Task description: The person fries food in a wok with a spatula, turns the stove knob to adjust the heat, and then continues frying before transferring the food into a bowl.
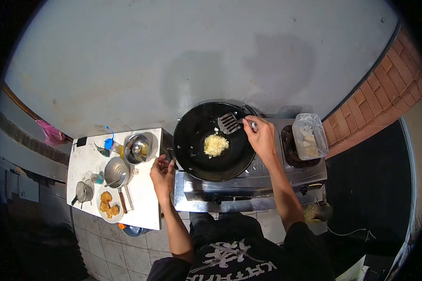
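A black wok [199,164] sits on the stove, with a pale yellow, crumbly mound of food [216,145] near the middle of its base. My right hand [261,136] grips the handle of a slotted metal spatula [229,123]. Its blade is over the wok, just above and to the right of the food. At the wok's left side, my left hand [163,174] is closed, thumb and curled fingers around the lower end of the small wok handle [170,152]; the exact contact is hard to see.
Right on the steel stove [201,187] stands a clear plastic tub [309,136] with pale contents. The white table [147,206] at left carries metal bowls [115,171], a plate [102,216] of fried pieces, a strainer [83,192] and an oil bottle [110,144]. A grey wall [211,56] rises behind.
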A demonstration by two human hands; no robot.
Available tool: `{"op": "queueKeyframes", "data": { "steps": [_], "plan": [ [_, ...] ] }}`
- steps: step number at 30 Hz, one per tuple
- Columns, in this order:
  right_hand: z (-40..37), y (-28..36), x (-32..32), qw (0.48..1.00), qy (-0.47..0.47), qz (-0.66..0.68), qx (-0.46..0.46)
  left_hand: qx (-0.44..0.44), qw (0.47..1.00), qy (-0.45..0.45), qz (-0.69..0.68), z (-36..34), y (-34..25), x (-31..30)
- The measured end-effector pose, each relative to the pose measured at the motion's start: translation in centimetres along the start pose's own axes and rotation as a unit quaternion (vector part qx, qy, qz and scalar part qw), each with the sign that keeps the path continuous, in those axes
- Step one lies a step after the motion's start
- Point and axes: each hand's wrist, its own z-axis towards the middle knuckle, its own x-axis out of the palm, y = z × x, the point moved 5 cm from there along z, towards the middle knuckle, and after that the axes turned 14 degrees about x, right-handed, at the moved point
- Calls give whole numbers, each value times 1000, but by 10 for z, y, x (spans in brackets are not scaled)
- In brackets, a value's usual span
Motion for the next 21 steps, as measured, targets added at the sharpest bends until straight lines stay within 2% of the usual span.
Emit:
{"op": "queueKeyframes", "data": {
  "steps": [3,6,7,11,13,21],
  "plan": [
    [4,1,15,998,52,-6,-22,-4,1000,9,9,2,4,-3],
    [3,3,25,997,54,-13,-55,-2,1000,11,11,1,4,-3],
    [2,4,26,997,67,-2,-24,2,1000,7,13,2,3,-3],
    [-4,2,29,997,49,17,-49,-24,1000,3,7,1,0,-3],
    [-7,1,29,998,40,8,-56,6,1000,-5,17,2,-3,-3],
    [-16,3,34,997,71,9,-31,13,999,-6,43,2,-4,-1]
  ]
}}
